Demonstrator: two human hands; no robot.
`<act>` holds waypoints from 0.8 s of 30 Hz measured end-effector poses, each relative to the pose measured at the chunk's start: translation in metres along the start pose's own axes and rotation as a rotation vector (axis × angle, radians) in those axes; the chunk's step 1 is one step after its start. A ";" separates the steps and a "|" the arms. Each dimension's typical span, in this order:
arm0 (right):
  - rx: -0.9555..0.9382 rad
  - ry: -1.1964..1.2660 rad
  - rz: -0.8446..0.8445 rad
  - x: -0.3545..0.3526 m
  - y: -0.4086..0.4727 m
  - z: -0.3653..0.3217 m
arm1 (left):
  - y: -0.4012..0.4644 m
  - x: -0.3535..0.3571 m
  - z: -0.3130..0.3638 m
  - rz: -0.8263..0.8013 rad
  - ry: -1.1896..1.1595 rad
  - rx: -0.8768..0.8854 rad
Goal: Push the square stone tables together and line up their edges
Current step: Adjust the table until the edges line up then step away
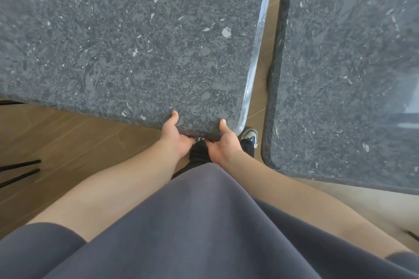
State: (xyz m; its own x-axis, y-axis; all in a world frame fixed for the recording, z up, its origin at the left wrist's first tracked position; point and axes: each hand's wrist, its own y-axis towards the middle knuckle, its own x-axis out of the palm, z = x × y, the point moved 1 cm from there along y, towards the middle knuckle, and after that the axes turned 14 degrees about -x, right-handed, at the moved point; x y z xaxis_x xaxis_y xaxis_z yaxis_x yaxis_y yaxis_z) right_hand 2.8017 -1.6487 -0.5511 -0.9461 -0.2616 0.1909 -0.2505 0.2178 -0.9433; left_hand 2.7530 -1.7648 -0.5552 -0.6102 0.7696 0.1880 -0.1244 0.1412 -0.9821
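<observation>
Stone tables apart, wood floor

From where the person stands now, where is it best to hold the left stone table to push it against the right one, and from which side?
Hold the left table at its near edge beside the rounded corner, from the person's side, as the left hand and right hand do: thumbs on top, fingers under. The gap to the right table is narrow, and that table's near edge sits closer to the person, so this grip probably allows both sliding and turning.
</observation>
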 end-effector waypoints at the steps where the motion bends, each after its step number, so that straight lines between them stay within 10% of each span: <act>1: 0.005 -0.006 -0.005 -0.001 0.002 -0.001 | -0.001 0.001 -0.001 0.007 -0.004 0.001; 24: 0.073 -0.018 0.029 -0.004 0.017 -0.074 | 0.013 0.056 -0.036 0.087 -0.086 -0.007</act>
State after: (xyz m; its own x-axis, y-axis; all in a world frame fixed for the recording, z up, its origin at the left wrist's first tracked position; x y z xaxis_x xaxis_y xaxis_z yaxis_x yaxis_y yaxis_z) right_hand 2.7857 -1.5746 -0.5473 -0.9486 -0.2736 0.1592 -0.2071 0.1561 -0.9658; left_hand 2.7459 -1.6975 -0.5575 -0.6836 0.7227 0.1018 -0.0629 0.0806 -0.9948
